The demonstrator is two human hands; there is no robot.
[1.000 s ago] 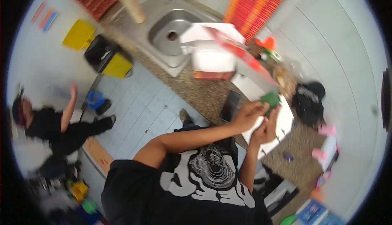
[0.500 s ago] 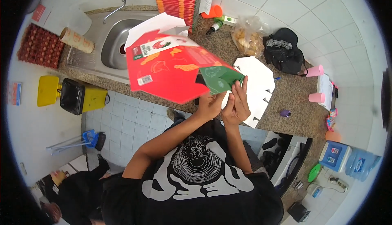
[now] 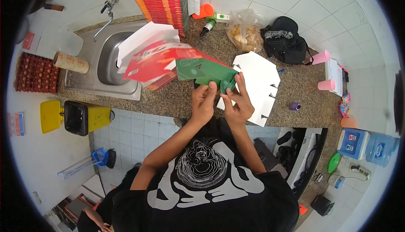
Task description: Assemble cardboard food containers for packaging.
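Note:
Above the counter I hold a partly folded red, green and white cardboard box (image 3: pixel 157 64). My left hand (image 3: pixel 203 104) pinches the lower edge of its green side between thumb and fingers. At the box's right end my right hand (image 3: pixel 238 105) grips a small green flap, thumb and fingers on it and the longer fingers reaching up behind. The red part and white inner panels spread leftward toward the sink, slightly blurred. Beneath my right hand and beyond it, a flat white cardboard blank (image 3: pixel 257 82) with slotted edges lies on the counter.
A tall stack of red and orange cardboard (image 3: pixel 158 0) stands by the wall. Around lie a steel sink (image 3: pixel 114 63), egg trays (image 3: pixel 37 74), a bag of food (image 3: pixel 244 34), a black cap (image 3: pixel 284 38), pink cups (image 3: pixel 322 57) and a yellow bin (image 3: pixel 99 119). Another person (image 3: pixel 114 206) is at lower left.
The box has tilted, showing more of its green side and less of its red face. My right fingers have shifted on the end flap. The view has shifted, and the other person has moved.

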